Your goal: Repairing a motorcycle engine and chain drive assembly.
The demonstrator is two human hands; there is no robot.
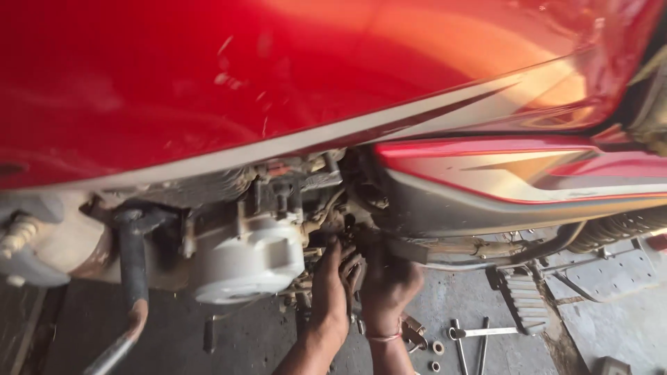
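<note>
Both our hands are jammed up into the gap behind the engine, under the red fuel tank (278,76). Our left hand (332,292) has its fingers stretched up and pressed against the greasy cluster of parts and hoses (345,229) there. It looks open rather than clenched. Our right hand (388,281) is just beside it, fingers curled in toward the same spot, but we can't tell if it's actually gripping anything, since the fingertips vanish into the dark.

That cluster sits just right of the pale grey engine cover (246,260) and tucked under the front edge of the red-and-silver side panel (514,173). Our guess is it's stiff, oily metal with a few softer rubber hoses, so slippery, and best held by the solid bits, not the lines.

Further out, the kick lever (132,278) hangs down on the left and the ribbed footpeg (522,298) sticks out on the right. On the concrete floor (611,326) lie a T-handle wrench (479,333) and a couple of small ring-shaped washers (438,347).
</note>
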